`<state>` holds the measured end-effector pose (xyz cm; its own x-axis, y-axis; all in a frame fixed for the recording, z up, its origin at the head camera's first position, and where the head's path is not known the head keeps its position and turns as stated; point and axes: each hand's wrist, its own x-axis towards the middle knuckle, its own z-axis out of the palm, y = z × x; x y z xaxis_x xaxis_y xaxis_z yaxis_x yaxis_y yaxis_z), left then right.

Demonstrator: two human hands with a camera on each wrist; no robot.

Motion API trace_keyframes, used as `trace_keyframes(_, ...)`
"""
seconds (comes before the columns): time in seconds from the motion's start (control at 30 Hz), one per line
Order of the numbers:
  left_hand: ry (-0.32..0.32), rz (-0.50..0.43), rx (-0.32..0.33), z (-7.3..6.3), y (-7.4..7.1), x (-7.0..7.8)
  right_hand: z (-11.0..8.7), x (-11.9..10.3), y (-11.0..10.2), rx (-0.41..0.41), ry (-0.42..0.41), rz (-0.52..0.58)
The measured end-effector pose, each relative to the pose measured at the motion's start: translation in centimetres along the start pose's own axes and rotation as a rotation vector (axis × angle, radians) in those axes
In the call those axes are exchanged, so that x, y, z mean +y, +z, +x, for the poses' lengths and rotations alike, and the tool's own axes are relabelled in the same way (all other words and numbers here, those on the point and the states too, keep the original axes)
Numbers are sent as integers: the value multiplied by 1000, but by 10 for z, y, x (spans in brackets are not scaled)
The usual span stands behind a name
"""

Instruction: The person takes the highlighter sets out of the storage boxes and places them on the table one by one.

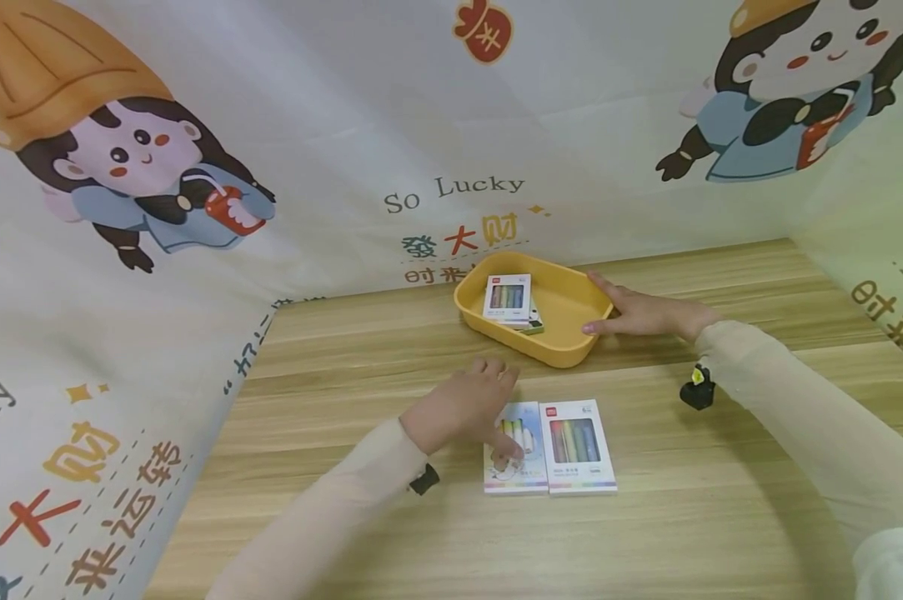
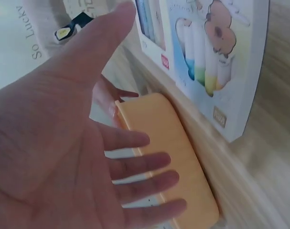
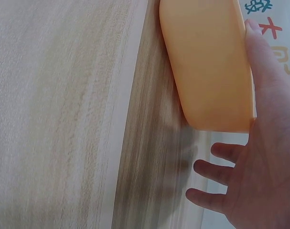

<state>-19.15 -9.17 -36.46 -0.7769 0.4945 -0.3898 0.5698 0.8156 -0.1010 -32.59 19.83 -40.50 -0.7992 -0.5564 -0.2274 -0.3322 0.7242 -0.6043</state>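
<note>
A yellow plastic basket [image 1: 564, 354] stands near the back of the wooden table. My right hand [image 1: 642, 310] holds its right end, the thumb over the rim; three fingers stretch past the end in the right wrist view. My left hand [image 1: 462, 404] hovers over a pale blue box of coloured pens [image 1: 529, 479], fingers straight, palm bare in the left wrist view. Right beside that box lies a white box of coloured sticks [image 1: 577, 442]. Inside the basket's left part, another white box of coloured sticks [image 1: 507, 297] rests on top of a further box [image 1: 535, 323], mostly covered.
The wooden table [image 1: 331, 400] meets a printed white cloth [image 1: 331, 108] at the back and both sides. Small black devices hang at both wrists, such as the right wrist's camera [image 1: 697, 390].
</note>
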Motion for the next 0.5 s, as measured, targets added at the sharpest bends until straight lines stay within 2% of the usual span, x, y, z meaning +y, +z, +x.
trace_keyframes(0.17, 44, -39, 45, 10, -13, -11, 1, 1, -1, 5, 6, 1)
trace_keyframes(0.37, 33, -68, 45, 21, -39, -25, 2, 1, -1, -5, 13, -13)
trace_keyframes(0.5, 26, -84, 29, 28, -49, -32, 2, -1, -1, -12, 9, -18)
